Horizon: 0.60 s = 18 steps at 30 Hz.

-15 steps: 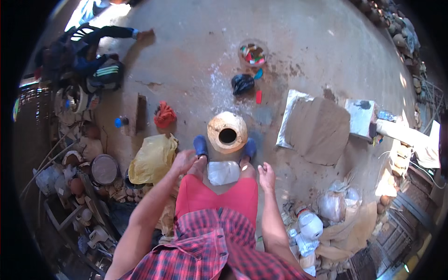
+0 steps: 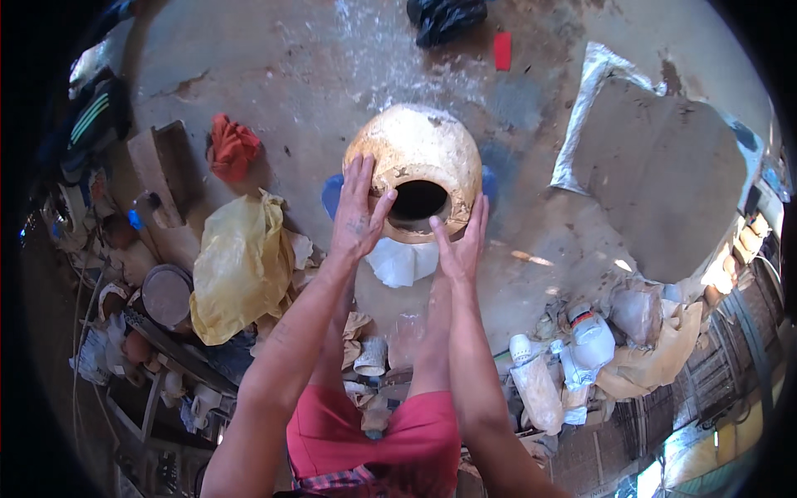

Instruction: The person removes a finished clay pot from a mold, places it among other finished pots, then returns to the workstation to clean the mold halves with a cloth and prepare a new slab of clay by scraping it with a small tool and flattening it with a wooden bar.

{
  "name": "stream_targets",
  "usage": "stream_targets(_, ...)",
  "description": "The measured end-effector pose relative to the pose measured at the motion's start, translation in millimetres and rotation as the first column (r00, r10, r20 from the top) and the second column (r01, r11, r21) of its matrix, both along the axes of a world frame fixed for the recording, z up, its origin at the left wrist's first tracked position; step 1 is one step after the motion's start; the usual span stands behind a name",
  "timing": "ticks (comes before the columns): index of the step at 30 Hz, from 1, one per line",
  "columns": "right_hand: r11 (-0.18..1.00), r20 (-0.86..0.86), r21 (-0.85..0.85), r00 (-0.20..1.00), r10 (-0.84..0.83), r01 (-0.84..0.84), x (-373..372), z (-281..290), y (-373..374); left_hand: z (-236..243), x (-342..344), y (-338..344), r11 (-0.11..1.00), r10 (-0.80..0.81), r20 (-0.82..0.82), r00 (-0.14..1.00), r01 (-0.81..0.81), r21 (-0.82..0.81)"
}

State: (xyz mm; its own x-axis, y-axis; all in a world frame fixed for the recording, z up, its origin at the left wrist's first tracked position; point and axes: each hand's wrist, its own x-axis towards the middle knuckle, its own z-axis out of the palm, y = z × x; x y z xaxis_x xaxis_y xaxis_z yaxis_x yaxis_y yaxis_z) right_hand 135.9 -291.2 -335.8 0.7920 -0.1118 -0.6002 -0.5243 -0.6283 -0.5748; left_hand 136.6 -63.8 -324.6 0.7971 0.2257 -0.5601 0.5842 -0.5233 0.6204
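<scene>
A round, cream-and-tan pot [image 2: 419, 137] with rust-coloured stains stands on the floor between my feet. Its dark opening faces me. My left hand [image 2: 359, 212] lies along the pot's left side, fingers stretched up the wall and thumb by the rim. On the other side, my right hand [image 2: 462, 241] presses against the lower right wall, with its thumb near the rim. Together my hands clasp the pot from both sides. Just below it lies a crumpled whitish plastic sheet [image 2: 402, 262]. Blue shoes [image 2: 332, 195] show partly behind the pot.
A yellow plastic bag [image 2: 241, 266] and a red cloth [image 2: 233, 149] lie left, near a wooden piece [image 2: 154, 176]. To the right spreads a large grey-brown slab [image 2: 656, 174] over white sheeting. Bottles [image 2: 538, 390] and clutter flank my legs. A black bag [image 2: 447, 18] lies ahead.
Both my hands have moved forward from beside my knees onto the pot's sides. My view has come lower and closer, so the pot looks larger.
</scene>
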Motion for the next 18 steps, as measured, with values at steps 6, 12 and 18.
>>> stream_targets(6, 0.987, 0.151, 0.154, 0.986, -0.067, 0.044, -8.2, -27.8, -15.4, -37.0, -17.1, -35.5, 0.988, 0.079, 0.228, 0.97, -0.106, 0.109)
stream_targets(12, 0.944, 0.1, 0.318, 0.988, -0.12, 0.083, -11.4, -35.0, -15.9, -46.1, -21.6, -34.5, 0.981, 0.067, 0.292, 0.954, -0.116, 0.156)
stream_targets(18, 0.928, 0.105, 0.36, 0.984, -0.142, 0.096, -8.9, -32.6, -14.9, -45.5, -22.2, -39.4, 0.969, 0.063, 0.302, 0.951, -0.131, 0.21)
